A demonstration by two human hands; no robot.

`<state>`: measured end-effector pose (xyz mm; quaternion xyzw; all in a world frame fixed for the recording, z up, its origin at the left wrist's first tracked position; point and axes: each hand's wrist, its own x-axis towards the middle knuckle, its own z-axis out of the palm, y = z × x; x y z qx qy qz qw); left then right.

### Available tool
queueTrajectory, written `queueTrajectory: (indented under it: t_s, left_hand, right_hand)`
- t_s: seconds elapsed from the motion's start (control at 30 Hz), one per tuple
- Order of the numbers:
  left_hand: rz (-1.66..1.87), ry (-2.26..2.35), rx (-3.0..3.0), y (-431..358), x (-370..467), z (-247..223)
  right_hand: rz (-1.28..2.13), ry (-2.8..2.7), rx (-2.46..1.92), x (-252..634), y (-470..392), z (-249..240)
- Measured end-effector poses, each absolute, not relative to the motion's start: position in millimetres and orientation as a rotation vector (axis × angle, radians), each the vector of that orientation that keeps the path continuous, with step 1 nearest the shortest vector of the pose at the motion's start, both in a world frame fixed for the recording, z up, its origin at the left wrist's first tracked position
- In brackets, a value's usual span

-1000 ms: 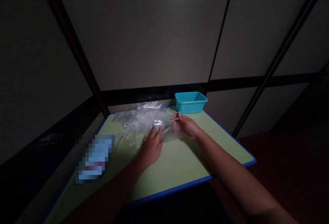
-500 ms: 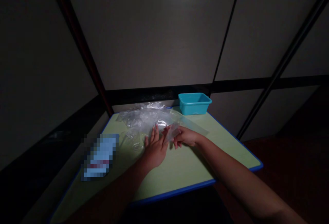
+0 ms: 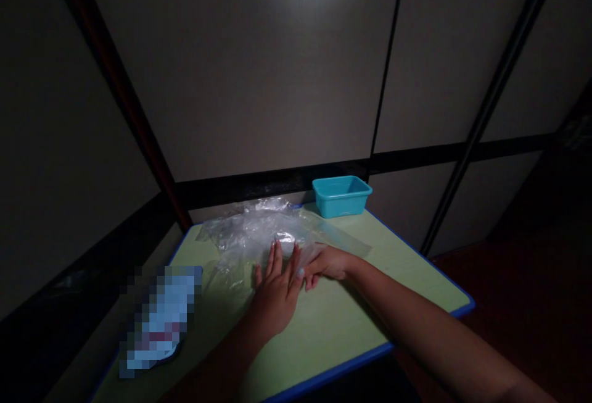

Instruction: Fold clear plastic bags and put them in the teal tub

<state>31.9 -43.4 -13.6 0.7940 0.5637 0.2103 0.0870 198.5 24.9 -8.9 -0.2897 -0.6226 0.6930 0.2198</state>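
Crumpled clear plastic bags lie spread over the far half of the table, with a flatter piece reaching to the right. My left hand rests palm down at their near edge, fingers spread and pointing away from me. Beside it, my right hand is bent inward and pinches a fold of the clear plastic between thumb and fingers. The thumb of my left hand comes close to the right fingertips; whether they touch, I cannot tell.
A turquoise plastic basket stands at the table's back right. At the left edge lies a light blue, pixelated object. The pale green table has a blue rim, and panelled cabinet walls close in behind and to the left.
My view has shifted slightly, so the table contents sit lower and further left. My right thumb and fingers have closed onto the plastic flap, which stood up between the hands before.
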Motion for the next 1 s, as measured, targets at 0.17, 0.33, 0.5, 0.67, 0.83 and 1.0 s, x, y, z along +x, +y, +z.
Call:
queueTrajectory:
  t_s: [0.17,0.33,0.5,0.67,0.83,1.0]
  left_hand:
    - [0.975,1.589,2.286,-34.9,24.8,-12.4]
    - [1.213,1.346,2.029,-27.6,18.3,-5.5]
    - [1.249,1.228,1.855,-35.7,25.3,6.0]
    - [1.248,1.153,1.815,-42.0,33.0,7.2]
    - [1.266,1.169,1.616,-43.6,33.1,10.6]
    - [1.264,1.167,1.574,-43.6,30.6,12.5]
  right_hand:
    - [1.924,-1.691,-0.849,197.7,23.1,-6.3]
    - [1.935,-1.729,-0.892,196.7,22.8,-6.7]
    - [1.903,-1.74,-0.836,193.5,20.4,-7.5]
    - [1.873,-1.739,-0.815,191.0,19.3,-7.3]
    - [1.882,-1.712,-0.792,194.5,19.6,-3.0]
    - [1.857,-1.672,-0.784,197.3,19.1,1.9]
